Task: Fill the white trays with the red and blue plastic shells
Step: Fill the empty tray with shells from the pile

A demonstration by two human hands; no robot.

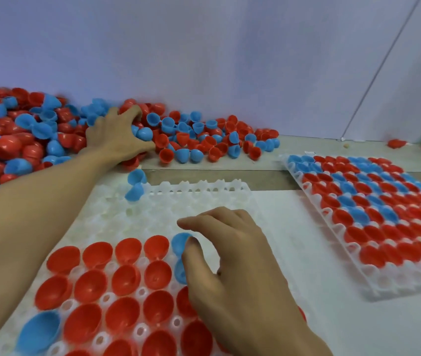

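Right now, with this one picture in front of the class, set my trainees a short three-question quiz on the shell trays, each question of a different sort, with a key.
1. True or false: the far tray on the right holds more shells than the near tray.
2. Where is the left hand? A) in the loose shell pile B) on the far tray C) off the table
3. Fill in: the right hand touches a ____ shell in the near tray.

Key: 1 true; 2 A; 3 blue.
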